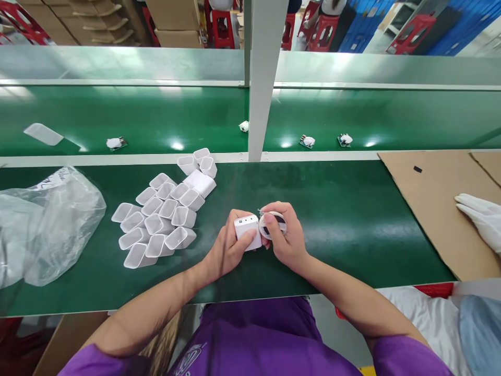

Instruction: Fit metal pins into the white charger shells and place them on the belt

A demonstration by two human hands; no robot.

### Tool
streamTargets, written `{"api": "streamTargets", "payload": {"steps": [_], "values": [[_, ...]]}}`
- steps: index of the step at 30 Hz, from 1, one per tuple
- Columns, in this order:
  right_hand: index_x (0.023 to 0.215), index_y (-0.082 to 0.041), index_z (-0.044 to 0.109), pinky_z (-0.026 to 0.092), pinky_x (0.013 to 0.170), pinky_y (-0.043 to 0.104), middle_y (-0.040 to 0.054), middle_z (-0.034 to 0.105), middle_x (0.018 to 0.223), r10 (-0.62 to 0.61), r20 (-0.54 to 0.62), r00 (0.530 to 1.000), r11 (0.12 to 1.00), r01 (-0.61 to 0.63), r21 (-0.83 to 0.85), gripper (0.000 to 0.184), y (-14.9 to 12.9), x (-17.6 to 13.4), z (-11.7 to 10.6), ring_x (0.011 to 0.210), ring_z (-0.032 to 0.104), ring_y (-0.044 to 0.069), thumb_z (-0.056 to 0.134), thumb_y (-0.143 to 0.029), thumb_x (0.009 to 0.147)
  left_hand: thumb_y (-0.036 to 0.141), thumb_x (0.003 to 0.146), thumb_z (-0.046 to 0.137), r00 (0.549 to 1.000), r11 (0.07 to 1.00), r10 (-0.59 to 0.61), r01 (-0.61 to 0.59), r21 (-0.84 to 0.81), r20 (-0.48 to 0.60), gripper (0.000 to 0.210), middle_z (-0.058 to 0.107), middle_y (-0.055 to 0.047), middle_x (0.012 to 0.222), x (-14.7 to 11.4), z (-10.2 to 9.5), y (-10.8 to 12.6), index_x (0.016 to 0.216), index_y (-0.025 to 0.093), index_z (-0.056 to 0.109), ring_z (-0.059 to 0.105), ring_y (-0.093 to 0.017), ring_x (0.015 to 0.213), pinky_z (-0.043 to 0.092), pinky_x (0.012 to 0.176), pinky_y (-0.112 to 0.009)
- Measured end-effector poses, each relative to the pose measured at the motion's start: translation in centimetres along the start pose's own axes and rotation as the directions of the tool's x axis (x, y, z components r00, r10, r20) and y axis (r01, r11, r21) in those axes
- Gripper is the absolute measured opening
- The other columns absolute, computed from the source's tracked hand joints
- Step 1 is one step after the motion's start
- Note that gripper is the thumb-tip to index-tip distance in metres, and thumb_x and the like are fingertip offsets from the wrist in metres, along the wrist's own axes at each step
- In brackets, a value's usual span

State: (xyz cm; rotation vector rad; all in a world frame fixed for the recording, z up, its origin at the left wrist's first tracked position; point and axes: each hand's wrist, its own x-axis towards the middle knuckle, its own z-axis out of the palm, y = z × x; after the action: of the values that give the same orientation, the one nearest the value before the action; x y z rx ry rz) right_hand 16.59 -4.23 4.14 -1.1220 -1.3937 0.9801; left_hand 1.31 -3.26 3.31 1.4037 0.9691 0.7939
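Hollow white plastic shells lay clustered just beside the left hand, which gripped a white rectangular plastic casing, while the right hand pinched a round white insert against it.

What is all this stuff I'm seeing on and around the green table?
white shell: one, white, boxy, held in the left hand at table centre
round part: one, white with dark middle, held in the right hand beside the shell
empty shells: about twenty, white, heaped left of the hands
plastic bag: one, clear, far left
small assemblies: four, white, spaced along the rear green belt
tray: one, translucent white, rear belt, left
cardboard sheet: one, brown, right
gloved hand: one, white glove, another person's, right edge
post: one, pale grey, upright at centre
left hand: one, bare
right hand: one, bare
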Motion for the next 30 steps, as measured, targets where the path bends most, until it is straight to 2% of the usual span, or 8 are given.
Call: {"api": "streamTargets", "payload": {"steps": [5,9,14,18,21,23,26,30], "values": [[0.099,-0.023,0.052,0.043,0.041,0.021,-0.0031,0.056,0.073,-0.023,-0.001,1.0,0.999,0.023,-0.033,0.014,0.1,0.2,-0.1,0.042,0.051,0.006,0.044,-0.034,0.097,0.04,0.088,0.052,0.994,0.988,0.064,-0.05,0.147,-0.093,0.023,0.066,-0.002,0.081,0.1,0.1,0.3,0.098,0.02,0.047,0.065,-0.016,0.071,0.05,0.064,-0.028],[0.1,-0.022,0.052,0.044,0.043,0.019,-0.0027,0.055,0.075,-0.147,0.0,0.989,0.979,0.145,-0.145,0.011,0.6,0.4,-0.2,0.045,0.051,0.006,0.042,-0.027,0.098,0.039,0.086,0.053,0.992,0.959,0.047,-0.012,0.282,-0.118,0.024,0.066,-0.002,0.083,0.1,0.0,0.6,0.1,0.02,0.047,0.066,-0.016,0.072,0.05,0.064,-0.028],[0.105,-0.023,0.052,0.046,0.051,0.02,-0.0004,0.053,0.078,-0.429,0.036,0.903,0.813,0.402,-0.421,0.014,1.5,0.3,-0.3,0.058,0.054,0.009,0.042,-0.019,0.096,0.036,0.084,0.05,0.985,0.89,0.079,0.001,0.456,-0.155,0.022,0.067,-0.002,0.084,0.3,0.1,0.5,0.098,0.02,0.046,0.066,-0.016,0.064,0.048,0.056,-0.025],[0.104,-0.023,0.055,0.042,0.048,0.019,-0.0002,0.051,0.075,-0.5,0.111,0.859,0.693,0.473,-0.544,0.017,1.9,0.0,-0.4,0.059,0.052,0.01,0.041,-0.018,0.096,0.035,0.082,0.051,0.944,0.725,0.292,-0.112,0.679,-0.156,0.021,0.068,-0.004,0.078,0.4,0.3,-0.5,0.096,0.019,0.045,0.066,-0.017,0.057,0.045,0.049,-0.025],[0.106,-0.023,0.054,0.043,0.049,0.019,-0.0007,0.054,0.075,-0.467,0.11,0.878,0.714,0.447,-0.539,0.016,1.7,0.2,-0.5,0.057,0.052,0.01,0.04,-0.02,0.097,0.034,0.083,0.053,0.879,0.585,0.462,-0.2,0.786,-0.12,0.023,0.069,-0.005,0.08,0.6,0.2,-1.4,0.099,0.019,0.046,0.067,-0.018,0.059,0.046,0.05,-0.025],[0.11,-0.023,0.052,0.044,0.051,0.019,-0.0016,0.058,0.077,-0.393,0.092,0.915,0.783,0.385,-0.488,0.016,1.4,0.7,-0.9,0.056,0.054,0.009,0.043,-0.024,0.097,0.033,0.085,0.054,0.844,0.559,0.527,-0.255,0.789,-0.101,0.028,0.07,-0.005,0.086,0.9,-0.1,-1.7,0.107,0.019,0.046,0.069,-0.018,0.066,0.049,0.055,-0.025],[0.109,-0.022,0.054,0.046,0.056,0.02,-0.0019,0.062,0.077,-0.285,-0.002,0.959,0.841,0.249,-0.48,0.017,1.6,2.2,-2.3,0.058,0.056,0.01,0.049,-0.03,0.094,0.03,0.086,0.057,0.836,0.609,0.542,-0.318,0.726,-0.089,0.032,0.07,-0.007,0.101,1.2,-0.5,-1.6,0.114,0.021,0.045,0.069,-0.017,0.087,0.053,0.073,-0.026],[0.09,-0.02,0.058,0.047,0.064,0.026,0.0021,0.065,0.078,-0.126,-0.083,0.989,0.77,0.045,-0.637,0.015,3.9,4.8,-5.4,0.067,0.06,0.016,0.05,-0.032,0.092,0.026,0.085,0.06,0.845,0.718,0.521,-0.358,0.597,-0.121,0.031,0.067,-0.009,0.115,1.3,-0.6,-1.1,0.111,0.022,0.044,0.066,-0.017,0.1,0.052,0.082,-0.029]]}}
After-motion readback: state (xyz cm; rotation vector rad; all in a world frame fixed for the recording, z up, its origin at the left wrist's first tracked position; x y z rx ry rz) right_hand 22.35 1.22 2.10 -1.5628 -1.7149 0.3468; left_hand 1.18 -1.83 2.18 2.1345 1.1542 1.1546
